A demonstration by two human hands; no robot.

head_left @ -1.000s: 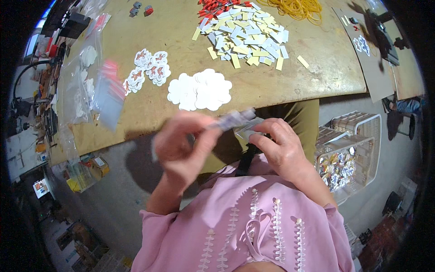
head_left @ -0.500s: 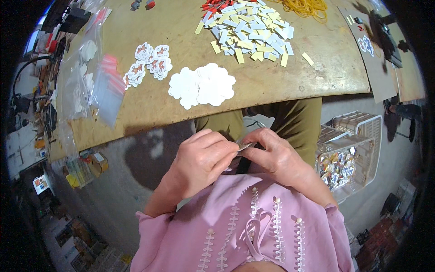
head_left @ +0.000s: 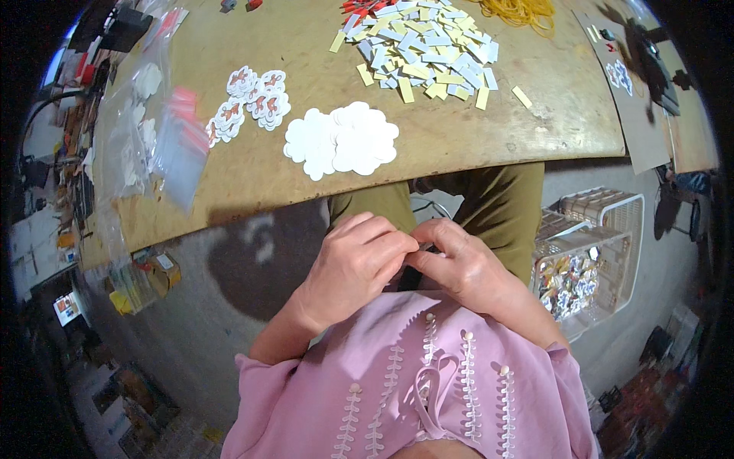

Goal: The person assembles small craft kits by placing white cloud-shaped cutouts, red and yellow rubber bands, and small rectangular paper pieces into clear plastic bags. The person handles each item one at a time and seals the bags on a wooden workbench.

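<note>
Above my lap, my left hand (head_left: 353, 258) and my right hand (head_left: 461, 262) meet at the fingertips. Both are closed in a pinch. Whatever lies between the fingers is almost wholly hidden, so I cannot make out its kind. Beyond them, near the table's front edge, lie white scalloped cutouts (head_left: 363, 139) in overlapping stacks. To their left are small white-edged cutouts with a reddish-brown print (head_left: 267, 109). Farther back spreads a heap of pale blue and yellow strips (head_left: 420, 53).
Clear plastic bags with pink tops (head_left: 183, 145) lie along the left of the table (head_left: 306, 69). Yellow rubber bands (head_left: 524, 17) and red pieces (head_left: 367, 9) sit at the back. A white plastic basket (head_left: 627, 252) with colourful cutouts stands on the floor at right.
My left hand has shifted slightly right and up, its fingertips now closer against my right hand's. The thin flat edge that showed between the fingers is now covered.
</note>
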